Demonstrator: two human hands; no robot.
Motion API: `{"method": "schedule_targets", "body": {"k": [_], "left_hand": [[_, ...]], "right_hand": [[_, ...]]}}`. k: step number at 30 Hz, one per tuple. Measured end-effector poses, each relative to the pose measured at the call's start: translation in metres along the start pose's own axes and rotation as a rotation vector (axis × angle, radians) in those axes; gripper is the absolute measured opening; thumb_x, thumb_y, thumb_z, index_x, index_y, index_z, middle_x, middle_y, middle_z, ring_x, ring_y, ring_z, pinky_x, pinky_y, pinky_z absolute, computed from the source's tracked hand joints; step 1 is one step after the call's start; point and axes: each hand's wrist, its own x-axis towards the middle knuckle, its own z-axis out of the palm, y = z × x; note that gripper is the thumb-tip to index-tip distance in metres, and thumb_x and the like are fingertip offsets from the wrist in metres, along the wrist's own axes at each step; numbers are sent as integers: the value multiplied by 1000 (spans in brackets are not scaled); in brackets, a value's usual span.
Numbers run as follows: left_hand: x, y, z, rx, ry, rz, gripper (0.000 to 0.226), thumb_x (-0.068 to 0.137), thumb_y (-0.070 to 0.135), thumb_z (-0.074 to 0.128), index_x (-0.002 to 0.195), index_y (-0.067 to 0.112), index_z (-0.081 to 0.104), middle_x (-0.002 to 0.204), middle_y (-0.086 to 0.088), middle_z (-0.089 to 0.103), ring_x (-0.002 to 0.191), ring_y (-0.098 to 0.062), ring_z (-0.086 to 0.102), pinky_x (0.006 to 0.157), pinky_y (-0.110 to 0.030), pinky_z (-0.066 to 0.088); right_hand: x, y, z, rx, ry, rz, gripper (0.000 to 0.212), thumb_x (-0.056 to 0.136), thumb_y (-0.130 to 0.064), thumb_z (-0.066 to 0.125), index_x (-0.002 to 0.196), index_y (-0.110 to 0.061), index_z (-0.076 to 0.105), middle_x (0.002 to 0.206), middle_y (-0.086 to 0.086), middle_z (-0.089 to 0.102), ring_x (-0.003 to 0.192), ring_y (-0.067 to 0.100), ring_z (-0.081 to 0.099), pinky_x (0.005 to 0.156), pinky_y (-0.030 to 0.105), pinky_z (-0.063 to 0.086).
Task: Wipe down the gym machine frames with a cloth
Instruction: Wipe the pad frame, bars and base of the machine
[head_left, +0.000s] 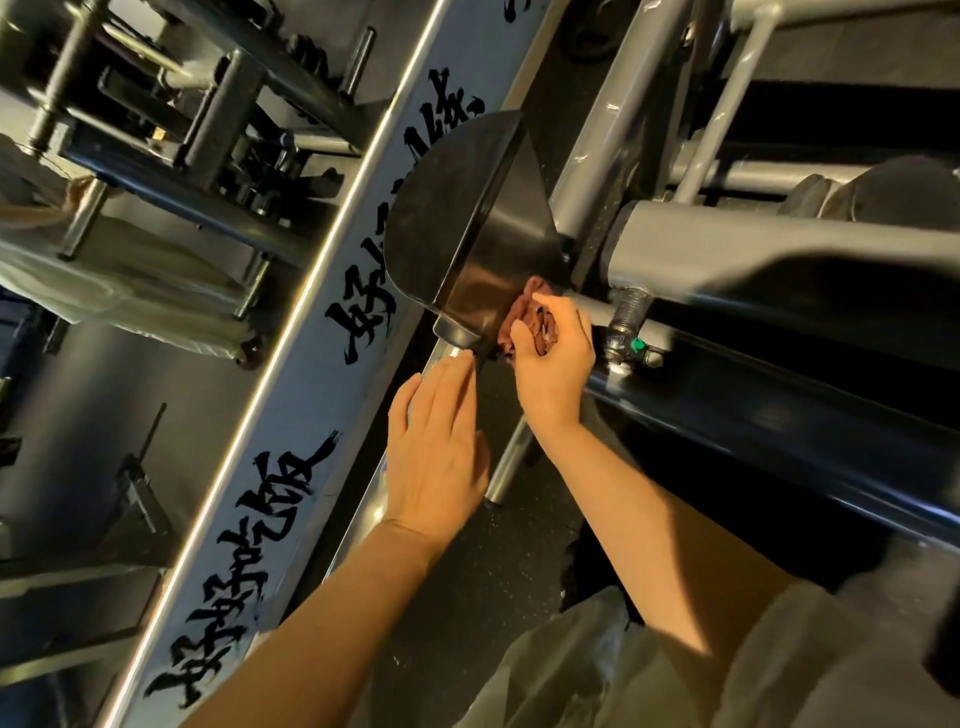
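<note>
Pretty dim w/ warm light overall, deep shadows under the black frame tube (779, 405). Glare streak on the chrome rail (332, 244). Edges bent by wide-angle, top-left corner's motion-blurred, hands sharp.

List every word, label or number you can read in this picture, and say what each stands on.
Black brush-style characters run along the long silver beam: too stylised and tilted to read reliably.
The black fan-shaped guard, maroon cloth and grey frame tube: no text visible.
No numbers or brands readable.
</note>
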Motion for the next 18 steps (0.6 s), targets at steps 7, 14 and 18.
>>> {"method": "schedule_targets", "body": {"k": [7,14,18], "left_hand": [[-1,-1,7,-39,30,-7,84,62,18,84,137,-1,49,141,-19,48,131,-31,40,110,-50,27],[-2,0,8,-56,36,-9,87,64,17,82,139,-1,43,141,-20,46,130,-30,39,110,-50,29],[0,-2,8,-89,10,-15,82,70,20,77,142,0,41,145,-18,44,133,-29,39,115,-47,23]], "right_hand": [[-19,-23,5,52,113,-178,25,81,8,67,104,-1,64,109,15,57,101,8,54,88,5,41],[-10,-10,4,37,102,-114,25,80,3,70,103,-4,64,106,10,58,96,9,55,87,21,50],[-19,-15,5,48,65,-254,22,83,6,66,103,0,63,111,16,54,102,16,57,89,15,48]]}}
